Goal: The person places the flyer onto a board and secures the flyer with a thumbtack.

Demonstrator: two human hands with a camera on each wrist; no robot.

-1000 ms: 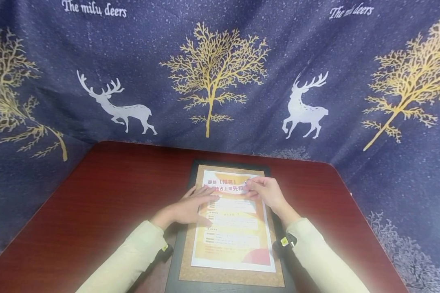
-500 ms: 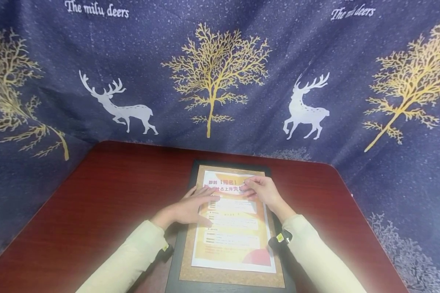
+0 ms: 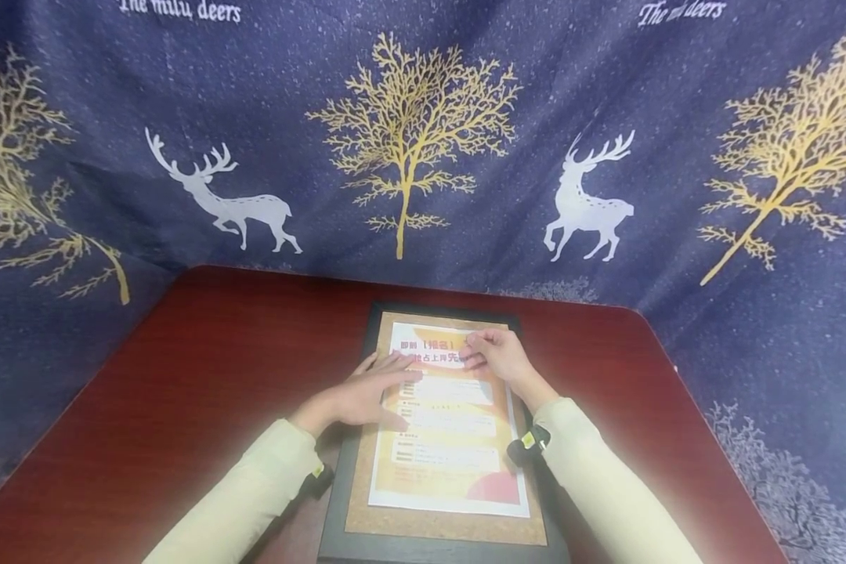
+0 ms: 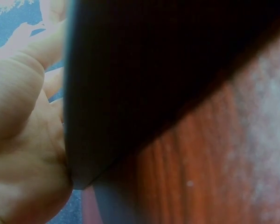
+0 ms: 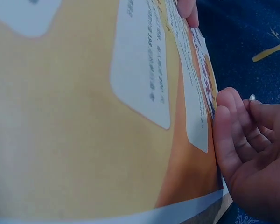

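A printed poster point(image 3: 444, 489) in orange and white lies on a corkboard point(image 3: 395, 523) with a black frame. My left hand point(image 3: 359, 394) rests on the poster's left side, its fingers stretched out. At the upper right of the poster, my right hand point(image 3: 504, 360) pinches something small between thumb and forefinger. The right wrist view shows this as a small white pushpin point(image 5: 252, 97), of which only the rounded end shows; the other fingers lie against the poster's edge. A dark edge hides part of my left palm point(image 4: 28, 154) in the left wrist view.
The corkboard lies on a reddish-brown wooden table point(image 3: 254, 352). Behind and beside the table hangs a dark blue cloth point(image 3: 479, 258) printed with deer and trees. Both wrists carry small black cameras.
My right hand has shifted slightly left over the poster's upper right part, still pinching. The left hand has stayed in place on the poster. The head view has tilted slightly down.
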